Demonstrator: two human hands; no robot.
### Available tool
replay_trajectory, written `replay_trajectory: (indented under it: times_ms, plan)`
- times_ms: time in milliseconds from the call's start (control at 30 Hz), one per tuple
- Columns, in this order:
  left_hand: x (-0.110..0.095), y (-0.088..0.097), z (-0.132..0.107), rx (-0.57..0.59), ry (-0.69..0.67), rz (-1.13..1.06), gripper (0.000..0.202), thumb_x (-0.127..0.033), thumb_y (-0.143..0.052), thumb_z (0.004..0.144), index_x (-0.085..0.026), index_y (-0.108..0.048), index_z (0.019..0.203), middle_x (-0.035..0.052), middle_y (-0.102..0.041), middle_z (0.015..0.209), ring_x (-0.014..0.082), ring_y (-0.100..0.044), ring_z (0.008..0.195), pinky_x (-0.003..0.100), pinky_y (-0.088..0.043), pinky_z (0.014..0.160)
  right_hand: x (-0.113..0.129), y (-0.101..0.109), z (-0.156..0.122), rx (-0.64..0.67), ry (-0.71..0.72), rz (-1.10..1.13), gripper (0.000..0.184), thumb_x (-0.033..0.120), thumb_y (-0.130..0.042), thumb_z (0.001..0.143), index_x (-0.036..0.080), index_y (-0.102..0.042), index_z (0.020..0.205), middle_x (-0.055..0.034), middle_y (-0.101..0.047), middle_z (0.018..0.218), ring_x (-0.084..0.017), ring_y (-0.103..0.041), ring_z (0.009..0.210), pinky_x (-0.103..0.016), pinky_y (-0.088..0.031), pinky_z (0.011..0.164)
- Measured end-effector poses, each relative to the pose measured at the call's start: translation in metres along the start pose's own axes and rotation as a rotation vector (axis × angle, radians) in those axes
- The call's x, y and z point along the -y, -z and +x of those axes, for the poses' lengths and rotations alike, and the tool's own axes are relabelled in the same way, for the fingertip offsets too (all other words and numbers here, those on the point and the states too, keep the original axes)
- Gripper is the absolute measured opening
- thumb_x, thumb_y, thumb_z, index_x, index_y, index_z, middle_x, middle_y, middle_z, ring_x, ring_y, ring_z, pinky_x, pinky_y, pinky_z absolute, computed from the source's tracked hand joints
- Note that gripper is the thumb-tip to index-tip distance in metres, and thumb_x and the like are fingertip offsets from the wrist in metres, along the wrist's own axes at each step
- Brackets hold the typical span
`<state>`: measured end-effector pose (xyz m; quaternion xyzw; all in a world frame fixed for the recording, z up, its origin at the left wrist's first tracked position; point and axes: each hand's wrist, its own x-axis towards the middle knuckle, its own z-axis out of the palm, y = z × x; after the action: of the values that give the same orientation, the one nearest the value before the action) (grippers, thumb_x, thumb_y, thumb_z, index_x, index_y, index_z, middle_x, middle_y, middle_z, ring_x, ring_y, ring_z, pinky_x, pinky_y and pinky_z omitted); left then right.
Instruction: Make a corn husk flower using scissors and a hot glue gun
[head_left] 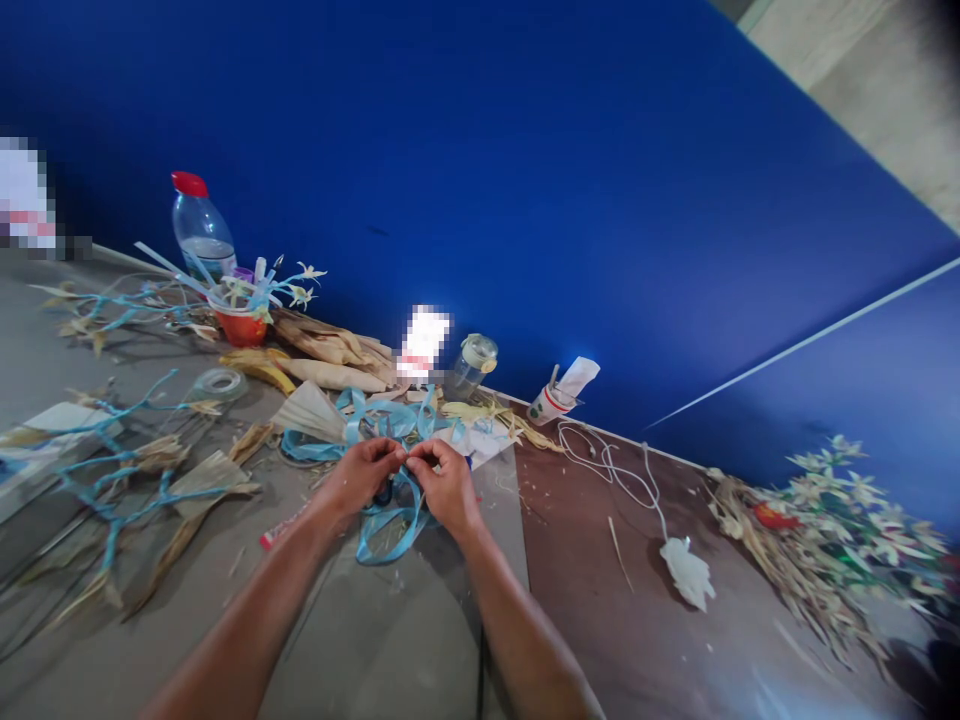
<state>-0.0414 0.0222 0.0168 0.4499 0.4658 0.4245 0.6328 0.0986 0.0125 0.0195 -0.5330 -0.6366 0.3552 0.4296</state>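
My left hand (367, 468) and my right hand (446, 480) meet fingertip to fingertip above the table, both closed in a pinch. What sits between the fingers is too small to make out. Light blue ribbon (390, 548) loops down just below the hands, and more of it lies in a tangle behind them. Partly hidden under my left hand is a dark, rounded thing, perhaps a scissors handle. A pale dried husk piece (311, 408) lies beyond my left hand. White paper (491, 445) is spread behind my right hand.
Blue-wrapped branches (112, 520) and a tape roll (219, 384) lie at left. Behind them stand a red pot (241, 325) and a red-capped bottle (202, 230). A jar (474, 365), cup (551, 402), white cable (611, 465), crumpled tissue (687, 573) and flower bunch (847, 510) line the blue partition (525, 180).
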Motion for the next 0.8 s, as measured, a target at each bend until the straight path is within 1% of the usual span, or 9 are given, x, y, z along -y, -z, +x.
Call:
replay_trajectory:
  times_ms: [67, 200, 367, 533, 633, 800]
  plan:
    - [-0.001, -0.001, -0.001, 0.002, 0.001, -0.017, 0.043, -0.055, -0.067, 0.059, -0.016, -0.051, 0.062, -0.0086, -0.035, 0.045, 0.0047, -0.028, 0.038, 0.019, -0.018, 0.039, 0.0, -0.002, -0.001, -0.023, -0.002, -0.034, 0.013, 0.029, -0.054, 0.077, 0.018, -0.06, 0.073, 0.0005, -0.061, 0.07, -0.014, -0.054, 0.067, -0.025, -0.044, 0.067]
    - [-0.001, -0.002, -0.001, -0.015, -0.003, -0.026, 0.042, -0.054, -0.068, 0.059, -0.016, -0.051, 0.061, -0.0087, -0.034, 0.046, 0.0049, -0.027, 0.038, 0.019, -0.018, 0.039, -0.002, -0.003, -0.002, -0.026, -0.011, -0.086, 0.019, 0.033, -0.051, 0.081, 0.019, -0.057, 0.071, 0.0009, -0.057, 0.066, -0.013, -0.051, 0.063, -0.024, -0.04, 0.062]
    - [0.006, -0.002, 0.002, -0.02, -0.054, 0.001, 0.04, -0.051, -0.069, 0.06, -0.015, -0.052, 0.061, -0.0081, -0.035, 0.048, 0.0053, -0.027, 0.041, 0.019, -0.019, 0.04, -0.005, -0.004, -0.002, -0.042, 0.02, -0.151, 0.027, 0.037, -0.043, 0.087, 0.02, -0.053, 0.068, 0.0003, -0.055, 0.065, -0.014, -0.049, 0.062, -0.025, -0.038, 0.061]
    - [0.009, -0.002, 0.003, -0.019, -0.1, 0.027, 0.036, -0.049, -0.066, 0.065, -0.016, -0.053, 0.062, -0.0069, -0.036, 0.05, 0.0064, -0.029, 0.043, 0.02, -0.02, 0.041, -0.006, -0.006, -0.003, -0.058, 0.022, -0.157, 0.03, 0.039, -0.041, 0.087, 0.021, -0.05, 0.065, 0.0004, -0.054, 0.062, -0.014, -0.047, 0.06, -0.025, -0.036, 0.059]
    - [0.007, -0.002, 0.002, -0.021, -0.099, 0.043, 0.036, -0.05, -0.065, 0.065, -0.016, -0.053, 0.061, -0.0068, -0.036, 0.049, 0.007, -0.029, 0.043, 0.02, -0.02, 0.041, -0.007, -0.007, -0.003, -0.063, 0.017, -0.16, 0.033, 0.041, -0.04, 0.087, 0.022, -0.046, 0.061, 0.0009, -0.053, 0.059, -0.014, -0.046, 0.056, -0.025, -0.035, 0.057]
    - [0.005, -0.003, 0.001, -0.014, -0.094, 0.054, 0.034, -0.049, -0.062, 0.068, -0.017, -0.052, 0.062, -0.0069, -0.035, 0.048, 0.0075, -0.028, 0.042, 0.021, -0.021, 0.041, -0.006, -0.008, -0.004, -0.078, 0.003, -0.174, 0.037, 0.044, -0.04, 0.087, 0.022, -0.045, 0.057, 0.001, -0.052, 0.056, -0.014, -0.047, 0.054, -0.026, -0.035, 0.057]
